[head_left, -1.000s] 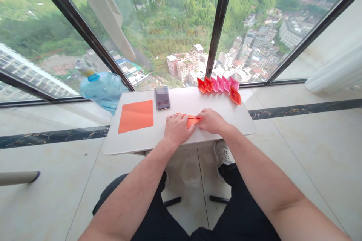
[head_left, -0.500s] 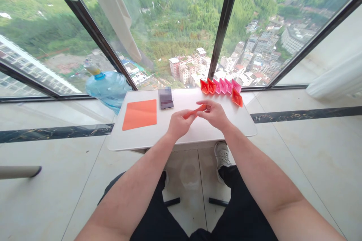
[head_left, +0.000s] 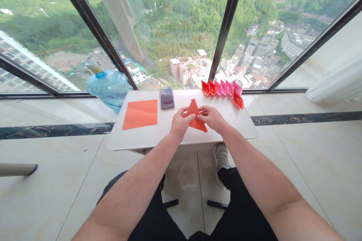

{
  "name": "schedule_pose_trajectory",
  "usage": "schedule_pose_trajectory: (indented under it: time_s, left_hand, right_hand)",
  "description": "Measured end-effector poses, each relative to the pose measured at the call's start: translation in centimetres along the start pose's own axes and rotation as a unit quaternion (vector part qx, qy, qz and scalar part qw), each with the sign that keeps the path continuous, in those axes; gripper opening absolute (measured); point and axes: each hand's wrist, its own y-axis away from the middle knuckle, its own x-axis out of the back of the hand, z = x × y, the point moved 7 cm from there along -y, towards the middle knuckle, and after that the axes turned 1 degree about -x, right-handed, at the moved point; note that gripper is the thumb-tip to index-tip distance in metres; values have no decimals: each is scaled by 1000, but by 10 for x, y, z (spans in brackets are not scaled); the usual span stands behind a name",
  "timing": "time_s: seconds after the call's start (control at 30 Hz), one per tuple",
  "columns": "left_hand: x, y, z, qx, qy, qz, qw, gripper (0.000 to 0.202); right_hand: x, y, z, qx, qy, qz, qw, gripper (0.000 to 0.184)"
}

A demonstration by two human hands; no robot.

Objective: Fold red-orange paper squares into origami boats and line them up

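Between my hands is a folded piece of orange paper (head_left: 197, 121), roughly triangular, held just above the front half of the white table (head_left: 152, 135). My left hand (head_left: 181, 121) pinches its left side, with the thumb lying across the front face. On the right side, my right hand (head_left: 212, 118) grips the paper between thumb and fingers. A flat orange sheet (head_left: 140, 114) lies at the table's left. Several folded paper boats, red ones (head_left: 209, 88) and pink ones (head_left: 226, 88), stand in a row at the back right, and one orange-red boat (head_left: 238, 100) sits just in front of them.
A phone (head_left: 167, 99), partly blurred, lies near the table's back edge. Behind the left corner stands a large blue water bottle (head_left: 109, 86). Tall windows rise behind the table. My shoe (head_left: 222, 158) is on the floor below its front edge.
The orange paper has turned from nearly edge-on to showing its broad triangular face, one point up. My hands have shifted to its two sides. The boats and flat sheet stay put.
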Motion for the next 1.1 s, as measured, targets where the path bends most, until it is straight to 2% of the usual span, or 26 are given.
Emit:
schedule_pose_trajectory:
  time_s: [0.07, 0.1, 0.13, 0.2, 0.23, 0.33, 0.47, 0.67, 0.8, 1.1]
  left_hand:
    - [12, -4, 10, -45, -111, 38, 992, 66]
    - [18, -5, 18, -87, -183, 61, 977, 70]
    - [19, -6, 26, -135, -256, 58, 955, 69]
    - [13, -7, 33, -211, -383, -3, 899, 49]
    - [10, -7, 31, -224, -426, -39, 876, 39]
    - [3, -10, 15, -206, -514, -128, 823, 32]
    - [2, -12, 2, -184, -586, -151, 774, 26]
    - [8, -15, 0, -185, -600, -138, 766, 21]
    - [14, -18, -2, -190, -583, -137, 778, 20]
    - [22, -22, -4, -203, -541, -156, 801, 23]
  right_hand:
    - [3, -1, 3, -17, 69, -23, 997, 21]
    - [3, -1, 5, -23, 110, -41, 993, 17]
    - [3, -1, 7, -26, 153, -60, 986, 15]
    - [3, -1, 8, -16, 240, -92, 966, 14]
    - [3, -1, 9, -6, 282, -102, 954, 16]
    - [1, -2, 9, 24, 382, -100, 918, 25]
    - [0, -4, 11, 44, 437, -64, 896, 32]
    - [3, -5, 13, 86, 468, -26, 879, 22]
    - [7, -5, 15, 108, 448, 0, 888, 16]
    - [18, -3, 23, 159, 417, 31, 895, 18]
